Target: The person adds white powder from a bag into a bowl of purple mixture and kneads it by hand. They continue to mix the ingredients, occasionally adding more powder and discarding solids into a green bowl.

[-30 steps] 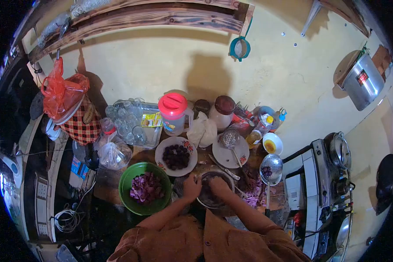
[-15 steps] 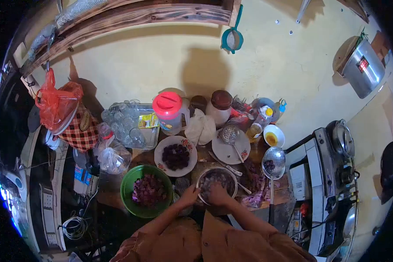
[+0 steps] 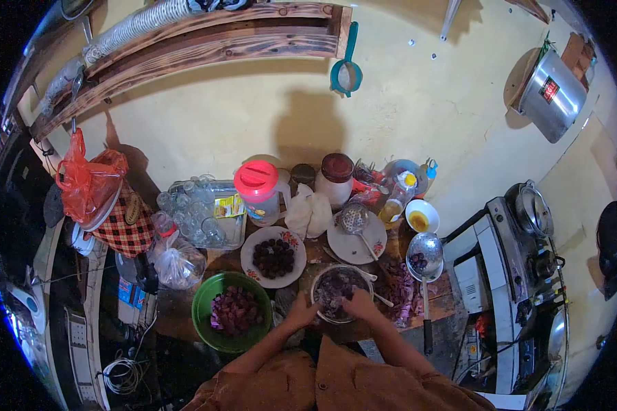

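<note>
A round metal bowl (image 3: 341, 275) with purple chopped pieces stands on the wooden counter in front of me. My left hand (image 3: 301, 309) rests against its near left rim. My right hand (image 3: 360, 305) lies on its near right rim, fingers curled over the edge. Left of the bowl sits a green bowl (image 3: 209, 335) holding purple chunks. Behind it is a flowered plate (image 3: 251, 242) with dark round pieces.
A white plate with a slotted spoon (image 3: 358, 220), a ladle (image 3: 425, 250), a small bowl of yellow liquid (image 3: 421, 217), a red-lidded pitcher (image 3: 259, 191), jars and a tray of glasses (image 3: 199, 202) crowd the counter. A stove (image 3: 521, 274) stands to the right.
My hands have come out of the metal bowl's middle and now sit at its near rim. My view has tilted, so everything sits slightly lower and left.
</note>
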Demonstrator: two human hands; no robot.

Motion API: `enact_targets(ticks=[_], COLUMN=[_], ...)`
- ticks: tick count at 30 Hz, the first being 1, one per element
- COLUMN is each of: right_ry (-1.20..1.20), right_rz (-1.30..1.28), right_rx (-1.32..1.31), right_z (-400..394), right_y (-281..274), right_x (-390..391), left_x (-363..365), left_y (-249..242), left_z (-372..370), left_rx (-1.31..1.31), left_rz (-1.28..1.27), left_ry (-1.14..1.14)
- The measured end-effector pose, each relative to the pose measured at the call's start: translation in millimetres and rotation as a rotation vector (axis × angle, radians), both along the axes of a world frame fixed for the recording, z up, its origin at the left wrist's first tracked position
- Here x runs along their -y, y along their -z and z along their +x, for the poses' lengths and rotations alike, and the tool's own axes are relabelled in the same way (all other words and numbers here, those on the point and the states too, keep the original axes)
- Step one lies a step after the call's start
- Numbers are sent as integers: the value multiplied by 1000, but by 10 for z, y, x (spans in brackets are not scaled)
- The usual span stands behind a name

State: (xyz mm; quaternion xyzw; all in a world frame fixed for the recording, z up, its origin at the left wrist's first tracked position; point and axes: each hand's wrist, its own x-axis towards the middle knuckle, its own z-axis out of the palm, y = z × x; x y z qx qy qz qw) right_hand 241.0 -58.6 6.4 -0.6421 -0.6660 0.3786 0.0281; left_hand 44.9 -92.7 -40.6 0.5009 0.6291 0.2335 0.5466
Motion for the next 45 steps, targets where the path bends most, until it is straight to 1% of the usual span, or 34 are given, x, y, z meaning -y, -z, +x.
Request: enact_targets(ticks=[1,3,4,6,8,9,11,12,14,15,17,18,20,21,22,23,24,25,26,27,28,29,30,31,33,35,36,37,39,40,42,43,44,45], right_ry=[2,154,156,366,432,495,554,609,621,627,694,760,729,698,695,559,421,422,284,144,143,-5,-150,-147,14,87,159,156,262,262,267,262,191,118], right_rz=[-1,394,395,-71,12,95,127,164,207,254,211,165,212,255,257,386,508,504,627,748,750,644,533,532,819,789,751,750,341,340,45,45,224,401], right_rx=[-3,144,144,-396,-324,-249,-225,-200,-127,-56,-163,-270,-359,-446,-449,-415,-378,-379,-277,-173,-174,-148,-121,-119,-34,-37,-40,-42,-309,-309,-415,-414,-289,-161], right_z=[-40,-145,-154,-167,-299,-369,-460,-497,-561,-579,-551,-528,-490,-477,-482,-488,-492,-499,-510,-514,-454,-343,-305,-307,-326,-316,-320,-335,-387,-408,-469,-492,-514,-524], right_y=[192,654,701,757,669,613,529,514,620,651,695,732,809,829,797,732,650,511,326,229,297,414,383,364,259,154,134,196,288,265,187,287,462,573], right_x=[110,186,118,-10,5,27,35,42,23,-4,-58,-78,-122,-148,-166,-153,-112,-29,58,90,99,133,157,174,158,35,2,-35,-111,-107,-117,-132,-139,-150], left_x=[-36,-80,-105,-151,-187,-210,-245,-234,-215,-247,-326,-302,-266,-278,-297,-296,-243,-169,-144,-161,-180,-187,-196,-206,-209,-212,-214,-231,-218,-214,-239,-251,-251,-258], left_y=[-103,-115,-18,205,410,346,137,283,708,686,639,616,561,679,904,1036,816,334,52,161,325,490,436,381,293,232,80,-155,-212,-133,-107,-144,-178,-9], left_z=[4,37,59,77,75,69,53,47,27,-1,-49,-51,-57,-56,-62,-70,-64,-48,-41,-59,-86,-103,-105,-110,-104,-96,-105,-113,-91,-72,-85,-101,-115,-137], left_rx=[-74,-146,-198,-251,-172,-173,-220,-221,-235,-235,-152,-151,-163,-164,-88,-10,-11,17,44,43,-52,-147,-146,-159,-171,-160,-162,-124,-84,-120,-157,-130,-103,-102], left_rz=[67,134,154,173,311,307,26,21,426,427,149,150,352,356,76,-208,-212,-27,161,164,278,391,390,352,319,260,261,155,43,109,178,154,128,126], left_ry=[43,91,157,222,217,220,308,313,247,247,311,310,227,222,163,102,101,42,-17,-17,0,19,20,36,54,26,23,80,135,115,90,112,133,130])
